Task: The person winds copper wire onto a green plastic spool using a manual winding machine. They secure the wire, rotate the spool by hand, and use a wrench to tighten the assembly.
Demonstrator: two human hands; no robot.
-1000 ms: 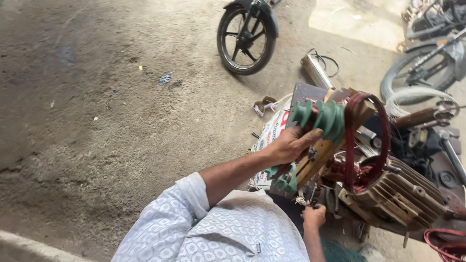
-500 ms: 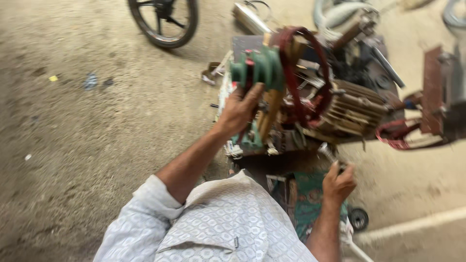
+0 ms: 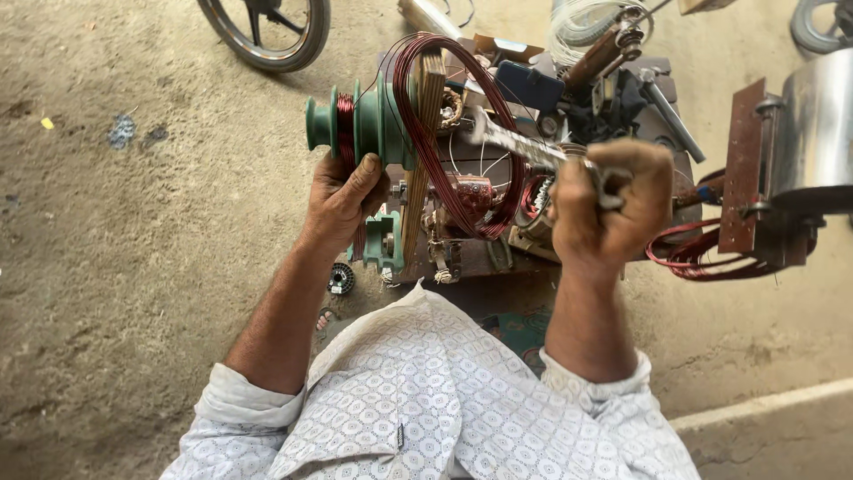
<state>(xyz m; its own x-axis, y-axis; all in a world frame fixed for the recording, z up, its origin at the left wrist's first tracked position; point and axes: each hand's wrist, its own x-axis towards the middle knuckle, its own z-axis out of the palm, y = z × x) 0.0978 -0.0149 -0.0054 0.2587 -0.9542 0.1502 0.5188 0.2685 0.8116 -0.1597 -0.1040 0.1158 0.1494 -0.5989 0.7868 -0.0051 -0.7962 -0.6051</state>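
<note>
My left hand [image 3: 342, 200] grips the underside of a green stepped winding former [image 3: 360, 120] that carries red copper wire. A large loop of the same copper wire [image 3: 444, 133] runs round a wooden board [image 3: 425, 116] fixed beside the former. My right hand [image 3: 609, 200] is raised in a fist round a metal spanner [image 3: 524, 147], whose head points left toward the middle of the winding machine. Both forearms come out of white patterned sleeves.
A motorcycle wheel [image 3: 267, 31] stands at the top left on the concrete floor. A rusty bracket with a shiny metal cylinder [image 3: 804, 151] sits at the right, with a loose red wire coil [image 3: 702, 253] below it. Tools and parts clutter the low bench [image 3: 569, 84] behind.
The view has swung down and closer. My right hand has come up from low near my lap, now holding the spanner at the machine. My left hand stays on the green former.
</note>
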